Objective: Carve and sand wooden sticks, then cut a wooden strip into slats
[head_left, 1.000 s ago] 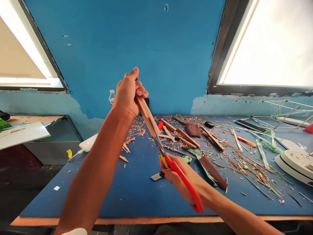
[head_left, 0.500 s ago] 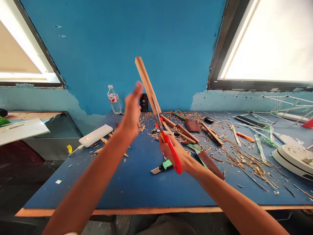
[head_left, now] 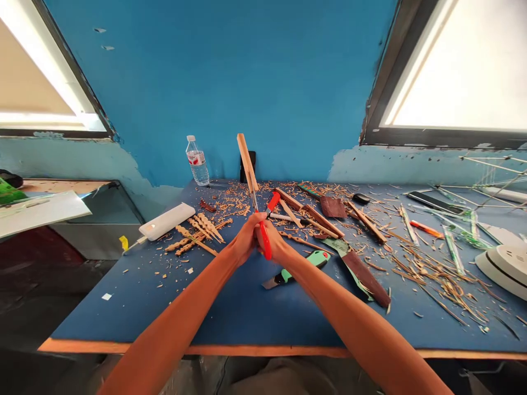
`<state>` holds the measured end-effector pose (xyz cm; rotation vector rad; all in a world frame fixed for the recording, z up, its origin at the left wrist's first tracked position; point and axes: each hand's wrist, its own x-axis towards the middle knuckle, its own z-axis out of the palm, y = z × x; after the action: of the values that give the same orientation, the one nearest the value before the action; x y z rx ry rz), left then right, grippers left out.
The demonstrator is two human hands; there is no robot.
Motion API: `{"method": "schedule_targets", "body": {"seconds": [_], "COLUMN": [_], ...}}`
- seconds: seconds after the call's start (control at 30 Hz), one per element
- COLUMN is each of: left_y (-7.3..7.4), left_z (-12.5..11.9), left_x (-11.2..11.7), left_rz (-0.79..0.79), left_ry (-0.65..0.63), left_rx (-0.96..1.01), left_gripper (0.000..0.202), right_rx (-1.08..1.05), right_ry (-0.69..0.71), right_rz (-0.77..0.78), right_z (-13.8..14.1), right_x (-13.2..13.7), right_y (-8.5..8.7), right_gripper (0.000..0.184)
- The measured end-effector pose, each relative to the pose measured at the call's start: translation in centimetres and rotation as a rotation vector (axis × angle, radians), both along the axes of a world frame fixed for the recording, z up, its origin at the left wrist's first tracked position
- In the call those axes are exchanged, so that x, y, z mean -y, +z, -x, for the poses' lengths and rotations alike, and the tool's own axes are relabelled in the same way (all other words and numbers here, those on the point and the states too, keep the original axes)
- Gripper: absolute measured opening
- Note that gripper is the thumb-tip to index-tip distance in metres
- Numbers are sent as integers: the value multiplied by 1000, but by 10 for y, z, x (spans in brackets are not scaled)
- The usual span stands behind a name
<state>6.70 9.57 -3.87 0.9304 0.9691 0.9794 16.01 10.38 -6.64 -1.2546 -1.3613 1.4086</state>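
A red-handled bladed tool (head_left: 265, 241) stands nearly upright before me, kind unclear. Its metal blade runs up to a light wooden stick (head_left: 247, 160), which tilts slightly left and shows a dark lengthwise line. My right hand (head_left: 272, 247) is closed around the handle. Pressed against it, my left hand (head_left: 246, 240) is closed over the same grip, its fingers partly hidden. Beneath them on the table lies a green-and-black utility knife (head_left: 286, 276) with its blade pointing left. Carved wooden sticks (head_left: 201, 230) rest left of my hands.
The blue table (head_left: 230, 318) carries wood shavings and strips. A water bottle (head_left: 197, 164) stands by the wall, with a white bar-shaped object (head_left: 167, 221) nearer me. Brown sandpaper (head_left: 368, 277) and a white rounded device (head_left: 504, 269) lie to the right.
My left hand, raised, blurred and apart before, has come down to the right and closed at the handle. The tool and stick have moved lower, away from me.
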Motion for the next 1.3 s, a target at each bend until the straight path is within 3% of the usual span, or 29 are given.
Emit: {"method": "schedule_targets", "body": {"seconds": [0.47,0.57,0.67,0.73,0.83,0.93,1.03,1.1,1.2,1.3], "left_y": [-8,-7,-1,9,40,85,132,155,168,165], "left_z": [0,0,4,10,23,35,43,43,40,42], "left_x": [-2,0,0,-3,-10,-15,-14,-8,3,-1], "left_rz": [51,10,-118,-246,-376,-431,-408,-340,-246,-186], "left_ry": [53,57,132,258,364,292,200,123,59,86], "left_rx": [9,16,72,135,202,239,244,245,286,364], "left_gripper": [37,35,38,47,57,58,44,36,33,26], "right_rx": [-74,-168,-307,-414,-552,-626,-677,-706,-746,-823], "right_ry": [-58,-2,143,286,514,675,732,731,676,565], "right_rz": [-6,23,59,88,149,222,251,248,259,275], "right_z": [4,0,-15,-30,-49,-55,-50,-42,-28,-24], "right_x": [-5,-4,4,19,53,95,132,152,178,200], "right_y": [-19,-15,-2,10,23,21,7,-4,-17,-20], "right_gripper": [38,37,32,34,56,73,72,70,67,74]}}
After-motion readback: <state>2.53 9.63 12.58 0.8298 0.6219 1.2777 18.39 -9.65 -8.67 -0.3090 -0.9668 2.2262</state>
